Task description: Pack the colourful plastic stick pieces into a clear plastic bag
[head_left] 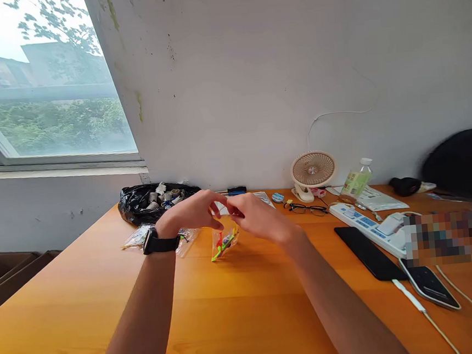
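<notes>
Clear plastic bag [224, 242] with bright green and red bits hangs above the orange table [240, 320], and we pinch its top between both hands: left hand [195, 212] fingertips pressed together on it, right hand [252, 215] fingers curled, pinching alongside. Black bag [139, 204] sits behind.

Both forearms bare, no sleeves – hands [231, 213] ungloved; blk smartwatch [158, 241] w/ blk strap on left wrist.
</notes>
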Action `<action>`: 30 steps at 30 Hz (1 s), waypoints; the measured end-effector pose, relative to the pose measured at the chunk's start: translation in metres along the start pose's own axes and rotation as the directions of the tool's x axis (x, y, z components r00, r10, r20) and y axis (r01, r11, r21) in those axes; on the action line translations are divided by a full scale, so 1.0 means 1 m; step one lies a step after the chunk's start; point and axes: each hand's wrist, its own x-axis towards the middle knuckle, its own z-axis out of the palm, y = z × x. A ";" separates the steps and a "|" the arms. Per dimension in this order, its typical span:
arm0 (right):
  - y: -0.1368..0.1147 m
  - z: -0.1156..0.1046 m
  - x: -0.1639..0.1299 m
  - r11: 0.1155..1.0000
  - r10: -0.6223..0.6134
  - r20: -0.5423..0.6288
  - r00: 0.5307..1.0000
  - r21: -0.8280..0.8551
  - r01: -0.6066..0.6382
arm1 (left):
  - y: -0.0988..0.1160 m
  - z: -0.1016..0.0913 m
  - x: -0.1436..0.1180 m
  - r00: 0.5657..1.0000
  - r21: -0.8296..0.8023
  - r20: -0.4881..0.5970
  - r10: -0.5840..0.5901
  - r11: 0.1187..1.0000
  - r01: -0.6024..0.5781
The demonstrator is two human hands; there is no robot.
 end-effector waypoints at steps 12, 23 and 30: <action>0.036 -0.004 -0.004 0.999 0.009 0.094 0.996 0.032 -0.012 | -0.011 0.003 0.000 0.998 -0.016 -0.066 -0.024 1.000 0.023; 0.024 -0.017 -0.016 0.996 -0.006 -0.150 0.989 0.083 0.019 | 0.000 0.027 -0.004 0.698 -0.366 -0.699 -0.151 0.916 -0.168; 0.021 -0.005 -0.044 0.972 0.009 -0.294 0.956 0.228 0.061 | -0.026 0.138 -0.030 0.913 -0.788 -0.290 -0.286 0.613 -0.059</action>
